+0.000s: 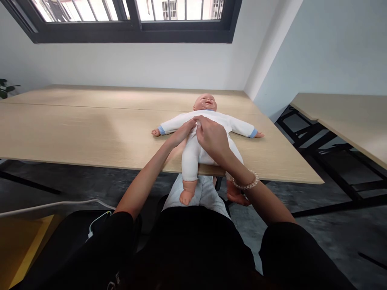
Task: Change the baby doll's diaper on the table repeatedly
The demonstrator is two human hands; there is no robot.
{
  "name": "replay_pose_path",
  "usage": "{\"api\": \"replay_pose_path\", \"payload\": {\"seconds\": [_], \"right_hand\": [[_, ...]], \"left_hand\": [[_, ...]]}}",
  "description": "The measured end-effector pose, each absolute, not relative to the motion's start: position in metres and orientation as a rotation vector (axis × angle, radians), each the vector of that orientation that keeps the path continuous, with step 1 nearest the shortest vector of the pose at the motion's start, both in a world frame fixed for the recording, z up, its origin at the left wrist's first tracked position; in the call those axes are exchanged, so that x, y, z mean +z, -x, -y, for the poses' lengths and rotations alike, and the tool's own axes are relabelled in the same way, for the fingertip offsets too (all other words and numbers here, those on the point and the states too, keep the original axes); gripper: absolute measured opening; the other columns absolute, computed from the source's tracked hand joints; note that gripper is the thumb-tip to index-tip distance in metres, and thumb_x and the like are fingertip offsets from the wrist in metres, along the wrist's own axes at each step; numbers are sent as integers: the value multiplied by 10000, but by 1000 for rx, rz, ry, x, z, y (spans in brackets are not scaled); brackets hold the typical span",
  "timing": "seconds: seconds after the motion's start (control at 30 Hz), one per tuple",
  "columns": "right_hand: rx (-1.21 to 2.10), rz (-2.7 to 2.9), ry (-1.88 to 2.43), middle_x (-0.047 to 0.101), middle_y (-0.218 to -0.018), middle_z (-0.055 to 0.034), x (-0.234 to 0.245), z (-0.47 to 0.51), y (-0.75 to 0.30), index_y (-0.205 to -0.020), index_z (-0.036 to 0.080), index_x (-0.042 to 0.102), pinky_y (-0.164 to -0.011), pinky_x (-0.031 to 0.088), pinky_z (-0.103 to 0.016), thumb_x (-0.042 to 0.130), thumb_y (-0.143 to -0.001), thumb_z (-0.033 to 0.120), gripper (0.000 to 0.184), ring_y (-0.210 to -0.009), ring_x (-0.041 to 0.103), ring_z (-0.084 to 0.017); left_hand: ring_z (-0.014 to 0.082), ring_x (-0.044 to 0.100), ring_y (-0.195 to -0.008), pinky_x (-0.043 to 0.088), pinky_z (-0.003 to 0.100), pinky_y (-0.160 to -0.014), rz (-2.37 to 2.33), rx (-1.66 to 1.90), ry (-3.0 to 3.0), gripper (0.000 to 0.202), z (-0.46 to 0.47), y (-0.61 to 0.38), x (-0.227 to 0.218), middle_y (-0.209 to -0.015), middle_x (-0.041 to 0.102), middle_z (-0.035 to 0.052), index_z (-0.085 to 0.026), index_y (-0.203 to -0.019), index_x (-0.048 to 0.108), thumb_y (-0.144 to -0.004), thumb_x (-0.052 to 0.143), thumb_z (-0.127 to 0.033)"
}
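Observation:
A baby doll [204,102] in a white romper [190,155] with blue cuffs lies on its back on the wooden table [90,133], arms spread, legs hanging over the near edge. My left hand [184,132] and my right hand [210,135] meet over the doll's chest. The fingers of both pinch the romper's front fabric near the collar. A bead bracelet [246,184] circles my right wrist.
A second wooden table [347,117] stands to the right across a gap with black frame legs. A dark-framed window [133,24] runs along the back wall. A plant [6,88] shows at far left. A white cable [96,223] lies by my lap.

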State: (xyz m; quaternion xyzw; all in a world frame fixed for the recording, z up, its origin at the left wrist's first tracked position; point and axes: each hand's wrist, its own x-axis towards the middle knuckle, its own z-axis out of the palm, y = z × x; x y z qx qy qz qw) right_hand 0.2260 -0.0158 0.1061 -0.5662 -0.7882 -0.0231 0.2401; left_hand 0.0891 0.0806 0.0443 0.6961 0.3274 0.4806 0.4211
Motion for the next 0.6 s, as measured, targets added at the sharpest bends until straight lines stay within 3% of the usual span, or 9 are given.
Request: {"api": "replay_pose_path", "payload": {"seconds": [0.1, 0.23, 0.33, 0.43, 0.6], "right_hand": [[3, 2042, 1548, 717, -1018, -109, 98, 9, -238, -1313, 143, 588, -758, 379, -309, 468, -1002, 181, 335, -955, 641, -255], [172, 1866, 1490, 705, -868, -40, 87, -3, -251, -1186, 164, 628, -760, 425, -307, 630, -905, 228, 288, -859, 666, -236], [284, 1752, 1473, 692, -806, -13, 83, -8, -259, -1066, 178, 634, -763, 453, -318, 663, -826, 189, 242, -816, 669, -224], [351, 1697, 1492, 680, -774, -8, 81, -11, -265, -983, 191, 600, -747, 457, -326, 667, -790, 196, 205, -815, 668, -234], [404, 1674, 1503, 668, -762, 4, 73, -12, -268, -1010, 213, 472, -704, 432, -319, 691, -776, 255, 323, -795, 661, -245]], "left_hand": [[178, 676, -838, 532, 268, -779, -662, 1059, -1742, 249, -76, -89, 47, -818, 674, 15, -183, -1039, 642, -978, 630, -424], [144, 643, -765, 496, 240, -730, -608, 962, -1701, 521, -69, -86, 49, -777, 659, -22, -207, -1159, 586, -810, 808, -525], [153, 660, -831, 519, 280, -832, -597, 965, -1695, 543, -66, -87, 48, -775, 652, -29, -200, -1150, 582, -789, 816, -531], [145, 636, -802, 506, 291, -844, -621, 1013, -1720, 476, -65, -90, 46, -728, 615, -39, -190, -1095, 604, -799, 809, -502], [151, 606, -832, 474, 299, -857, -633, 1059, -1819, 393, -63, -91, 47, -796, 625, -5, -167, -1023, 649, -801, 807, -450]]}}
